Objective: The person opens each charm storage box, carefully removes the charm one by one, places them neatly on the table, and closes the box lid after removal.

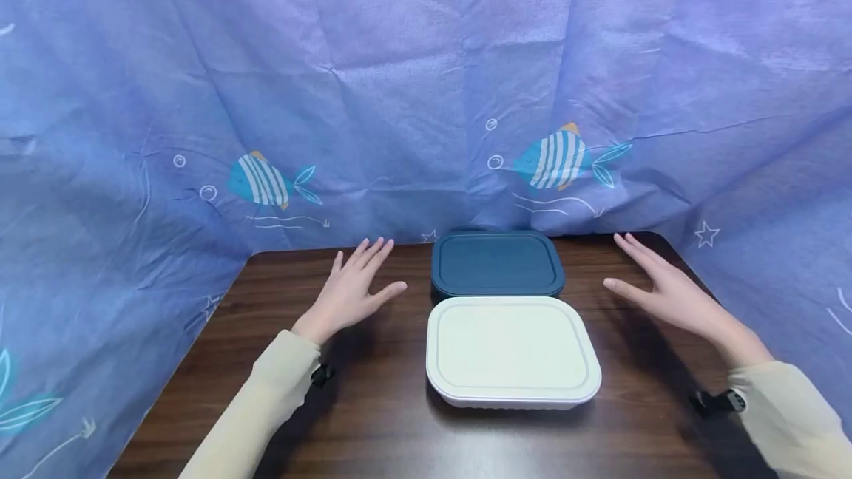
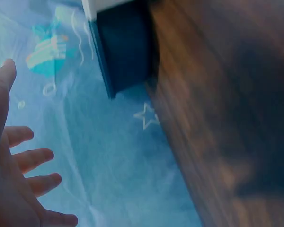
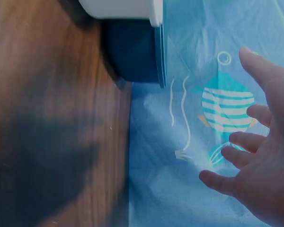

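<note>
Two lidded rectangular containers stand one behind the other on the table. The white container (image 1: pixel 512 350) is nearer, its lid on; behind it, at the back edge, is the dark blue container (image 1: pixel 498 265), also lidded. To the left of both, my left hand (image 1: pixel 353 293) hovers with fingers spread and nothing held. My right hand (image 1: pixel 672 294) is out to the right, fingers extended, holding nothing. In the left wrist view the blue container (image 2: pixel 123 47) shows its side wall, apart from the fingers. The right wrist view shows the blue container (image 3: pixel 132 52) likewise away from that hand.
The dark wood table (image 1: pixel 373 420) ends at its back edge just behind the blue container. A blue curtain (image 1: pixel 399 109) with fish prints hangs behind and along both sides. Small black wrist devices sit by both sleeves (image 1: pixel 279 375).
</note>
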Available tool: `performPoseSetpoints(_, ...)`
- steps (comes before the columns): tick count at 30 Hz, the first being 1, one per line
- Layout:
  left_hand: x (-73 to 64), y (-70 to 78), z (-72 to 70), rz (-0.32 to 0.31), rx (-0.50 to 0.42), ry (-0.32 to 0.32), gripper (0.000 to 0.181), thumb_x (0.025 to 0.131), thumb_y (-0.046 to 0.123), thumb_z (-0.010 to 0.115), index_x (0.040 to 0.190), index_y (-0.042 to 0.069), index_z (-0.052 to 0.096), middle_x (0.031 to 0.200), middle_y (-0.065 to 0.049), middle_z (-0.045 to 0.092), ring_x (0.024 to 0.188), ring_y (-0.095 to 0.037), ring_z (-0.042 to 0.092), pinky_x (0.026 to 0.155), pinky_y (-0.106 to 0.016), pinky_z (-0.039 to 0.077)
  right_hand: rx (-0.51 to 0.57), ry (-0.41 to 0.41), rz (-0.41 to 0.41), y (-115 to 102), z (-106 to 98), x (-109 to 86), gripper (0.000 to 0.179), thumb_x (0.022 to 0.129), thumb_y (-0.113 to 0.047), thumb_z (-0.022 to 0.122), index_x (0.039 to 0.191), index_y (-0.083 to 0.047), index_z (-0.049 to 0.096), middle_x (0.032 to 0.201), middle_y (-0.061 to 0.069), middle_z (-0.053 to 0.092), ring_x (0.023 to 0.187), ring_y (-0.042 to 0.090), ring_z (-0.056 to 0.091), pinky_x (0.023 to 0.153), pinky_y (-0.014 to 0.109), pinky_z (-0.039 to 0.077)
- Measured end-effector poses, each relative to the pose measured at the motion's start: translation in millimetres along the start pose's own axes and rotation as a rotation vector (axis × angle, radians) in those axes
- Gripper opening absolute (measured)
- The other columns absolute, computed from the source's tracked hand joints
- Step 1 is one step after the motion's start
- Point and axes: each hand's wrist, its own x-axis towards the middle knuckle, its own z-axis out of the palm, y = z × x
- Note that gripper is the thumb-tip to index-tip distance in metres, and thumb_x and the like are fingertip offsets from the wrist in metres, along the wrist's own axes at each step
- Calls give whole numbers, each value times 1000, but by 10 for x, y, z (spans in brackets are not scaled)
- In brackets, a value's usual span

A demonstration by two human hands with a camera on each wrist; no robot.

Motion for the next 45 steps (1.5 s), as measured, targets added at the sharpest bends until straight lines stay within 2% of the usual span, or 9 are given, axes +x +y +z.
performPoseSetpoints(2,-50,56,28,27,-12,-3,85,95,71,48,162,26,23,165,-2,27,153,-26,16,117,-67,8,5,5,-26,-27,38,-104,86,93,-33,75,162,-19,25,163,25,22,146,50,22,115,63,21)
performPoseSetpoints(4,-104,108,58,50,-27,-4,85,94,71,50,162,26,24,164,-2,28,153,-26,18,117,-67,9,10,1,-38,-62,80,-199,87,92,-33,76,162,-23,25,163,21,25,146,46,25,121,45,20)
performPoseSetpoints(8,-218,197,134,93,-58,-13,86,93,70,52,161,24,27,163,-3,30,152,-27,21,118,-66,12,17,-44,-37,-130,181,-382,89,90,-34,78,162,-28,25,163,16,29,146,42,28,115,19,16)
performPoseSetpoints(12,-323,268,216,116,-78,-44,87,92,72,52,161,24,28,163,-1,30,152,-24,21,118,-64,14,12,-112,-32,-177,278,-529,91,88,-40,78,161,-31,24,162,12,31,144,41,32,109,10,17)
performPoseSetpoints(16,-418,335,301,131,-77,-89,88,91,74,51,161,26,28,164,0,29,152,-21,19,119,-62,16,5,-147,-64,-197,363,-631,94,86,-45,80,161,-28,26,161,12,34,145,25,33,99,-1,15)
performPoseSetpoints(22,-551,421,394,180,-70,-163,92,90,74,54,162,24,26,164,-4,29,152,-25,20,118,-62,18,44,-184,-118,-213,464,-726,99,81,-47,83,161,-25,28,159,14,36,138,-14,19,99,-2,16)
performPoseSetpoints(31,-621,532,497,250,-90,-251,97,85,77,58,162,26,27,165,-4,25,151,-26,25,117,-62,23,120,-234,-137,-234,555,-810,104,78,-45,86,161,-17,28,160,18,34,138,-19,15,100,-3,15)
performPoseSetpoints(38,-631,577,554,246,-89,-261,98,83,79,56,161,25,28,167,-4,20,152,-22,23,119,-58,21,132,-221,-169,-210,624,-819,104,76,-44,88,159,-15,33,158,17,37,138,-18,19,101,-1,15)
performPoseSetpoints(45,-611,638,555,256,-93,-272,99,84,77,57,161,21,29,166,-9,20,150,-23,26,121,-47,23,98,-210,-139,-192,627,-831,102,76,-49,86,159,-17,35,155,15,43,135,-14,24,100,-2,15)
